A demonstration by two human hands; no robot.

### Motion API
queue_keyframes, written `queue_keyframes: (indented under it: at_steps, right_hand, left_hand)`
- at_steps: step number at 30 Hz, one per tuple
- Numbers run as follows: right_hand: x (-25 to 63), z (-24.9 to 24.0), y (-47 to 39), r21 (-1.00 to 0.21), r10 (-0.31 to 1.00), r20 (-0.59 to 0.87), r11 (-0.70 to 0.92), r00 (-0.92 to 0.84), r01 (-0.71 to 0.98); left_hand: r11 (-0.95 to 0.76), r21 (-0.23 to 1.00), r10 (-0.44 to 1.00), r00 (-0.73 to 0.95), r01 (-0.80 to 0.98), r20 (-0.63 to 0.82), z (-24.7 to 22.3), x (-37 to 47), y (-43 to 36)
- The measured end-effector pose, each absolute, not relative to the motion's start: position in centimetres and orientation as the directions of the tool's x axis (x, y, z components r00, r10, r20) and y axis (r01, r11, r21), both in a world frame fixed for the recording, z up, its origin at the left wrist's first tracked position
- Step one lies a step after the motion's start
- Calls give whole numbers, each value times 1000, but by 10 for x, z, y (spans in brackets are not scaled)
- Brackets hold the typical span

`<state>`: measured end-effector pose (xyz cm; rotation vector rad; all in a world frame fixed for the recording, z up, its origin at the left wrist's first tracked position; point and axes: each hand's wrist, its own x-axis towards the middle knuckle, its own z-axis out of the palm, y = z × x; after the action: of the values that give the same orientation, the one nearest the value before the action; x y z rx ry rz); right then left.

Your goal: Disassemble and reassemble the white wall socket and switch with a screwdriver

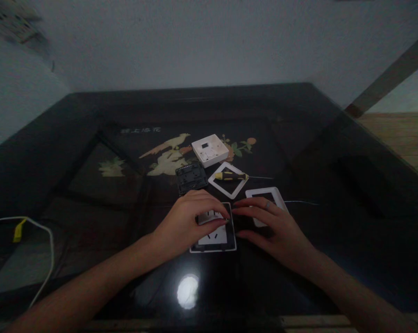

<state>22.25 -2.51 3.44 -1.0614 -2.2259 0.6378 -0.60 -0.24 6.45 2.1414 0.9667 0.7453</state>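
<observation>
A wall socket with a white centre (pixel 213 237) and a black surround edged in white lies flat near the table's front. Above its right part, my left hand (pixel 191 219) pinches thumb and fingertips together on something too small to make out. My right hand (pixel 269 224) is at the socket's right edge, thumb and fingers apart, its fingertips close to the rim. Partly under that hand lies a white frame (pixel 280 199). Behind the socket are a black plate (pixel 191 178), a white square frame (pixel 231 192) with a yellow-and-black screwdriver (pixel 231 176) across it, and a white box (pixel 210 150).
The dark glossy table (pixel 132 277) has a bird and flower picture with pale characters. On its left side runs a white cable (pixel 51 245) with a yellow tag (pixel 19 230). A pale wall (pixel 195 46) stands behind the table.
</observation>
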Motion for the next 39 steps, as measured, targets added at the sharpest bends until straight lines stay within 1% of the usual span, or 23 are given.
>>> queue_keyframes:
  at_steps: [6, 10, 16, 21, 26, 32, 39]
  right_hand:
    - [210, 20, -30, -731, 833, 127, 445, -538, 517]
    - [209, 20, -31, -761, 846, 73, 390, -529, 519]
    - [209, 19, -31, -734, 839, 91, 420, -536, 534]
    - [209, 19, -32, -704, 833, 93, 442, -545, 555]
    - [209, 19, -32, -695, 832, 104, 453, -545, 559]
    - [210, 17, -32, -693, 826, 117, 465, -551, 551]
    - [210, 21, -32, -683, 823, 120, 474, -555, 556]
  left_hand:
    - [-516, 737, 800, 553, 437, 232, 54, -1, 2]
    - [-492, 759, 804, 556, 426, 209, 48, -2, 2]
    - [-496, 760, 793, 575, 421, 199, 44, -3, 3]
    - [-574, 690, 756, 608, 440, 241, 42, -5, 1]
    - [-597, 661, 747, 615, 455, 252, 41, -4, 1]
    - [-662, 579, 713, 637, 476, 292, 41, -4, -1]
    - [-680, 553, 698, 657, 482, 285, 44, -6, -5]
